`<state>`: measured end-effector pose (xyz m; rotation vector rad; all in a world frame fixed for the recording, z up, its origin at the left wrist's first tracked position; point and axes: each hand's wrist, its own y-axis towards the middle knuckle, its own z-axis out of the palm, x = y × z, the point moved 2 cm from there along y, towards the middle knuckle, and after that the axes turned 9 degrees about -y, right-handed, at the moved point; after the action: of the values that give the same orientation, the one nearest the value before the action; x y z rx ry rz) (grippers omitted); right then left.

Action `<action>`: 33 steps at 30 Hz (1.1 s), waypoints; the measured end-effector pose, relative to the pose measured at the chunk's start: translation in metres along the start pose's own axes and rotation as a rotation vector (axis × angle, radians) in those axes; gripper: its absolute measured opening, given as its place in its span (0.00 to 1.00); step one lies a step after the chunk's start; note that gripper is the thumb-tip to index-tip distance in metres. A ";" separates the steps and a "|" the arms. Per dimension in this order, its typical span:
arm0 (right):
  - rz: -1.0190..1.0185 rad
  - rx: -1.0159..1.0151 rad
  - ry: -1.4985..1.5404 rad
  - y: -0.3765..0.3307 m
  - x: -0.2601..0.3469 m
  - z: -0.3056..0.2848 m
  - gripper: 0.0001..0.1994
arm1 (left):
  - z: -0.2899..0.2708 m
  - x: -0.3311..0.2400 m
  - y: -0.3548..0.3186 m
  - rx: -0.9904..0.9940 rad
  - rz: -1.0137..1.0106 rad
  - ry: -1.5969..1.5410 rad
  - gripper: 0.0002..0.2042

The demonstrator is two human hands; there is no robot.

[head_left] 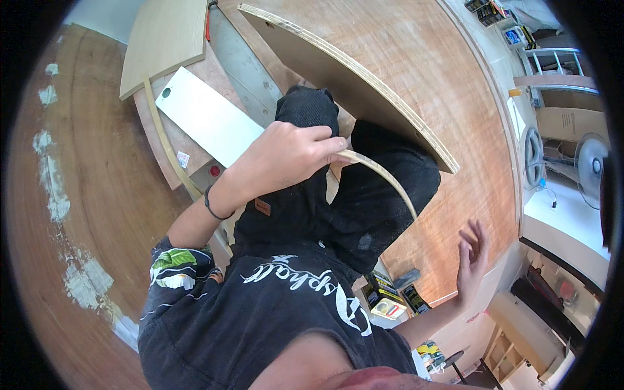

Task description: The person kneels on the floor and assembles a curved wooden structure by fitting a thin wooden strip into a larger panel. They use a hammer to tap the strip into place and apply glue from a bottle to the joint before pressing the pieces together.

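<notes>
My left hand [286, 156] is closed around a thin, pale strip of edge banding [390, 185]. The strip curves out of my fist to the right and down over my black shorts. A similar pale strip [162, 136] arcs away on the left, past a white panel. A large plywood board [416, 71] stands on edge just beyond my knees, its layered edge [364, 88] facing me. My right hand [473, 260] hovers lower right with fingers spread, holding nothing, close to the board's brown face.
A white panel with a round hole [208, 120] and a light wood panel [162, 39] lie at upper left. Yellow and black boxes [383, 299] sit by my right side. A fan [591, 169] stands far right. Paint-marked wooden floor [78, 195] lies to the left.
</notes>
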<state>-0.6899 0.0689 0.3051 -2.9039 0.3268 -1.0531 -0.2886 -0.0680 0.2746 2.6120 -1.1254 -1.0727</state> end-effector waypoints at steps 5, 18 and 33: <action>-0.403 0.204 0.428 -0.015 0.059 0.005 0.27 | -0.012 0.006 0.018 0.185 -0.038 -0.287 0.14; -0.374 0.434 -0.295 0.011 0.083 -0.002 0.19 | -0.047 0.005 0.006 0.823 -0.245 -0.368 0.15; -0.614 -0.493 -0.345 0.082 0.055 0.045 0.21 | -0.157 0.048 0.006 0.072 -0.163 0.363 0.15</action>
<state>-0.6356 -0.0242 0.2965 -3.6734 -0.4077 -0.5136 -0.1682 -0.1317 0.3665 2.8373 -0.8978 -0.5509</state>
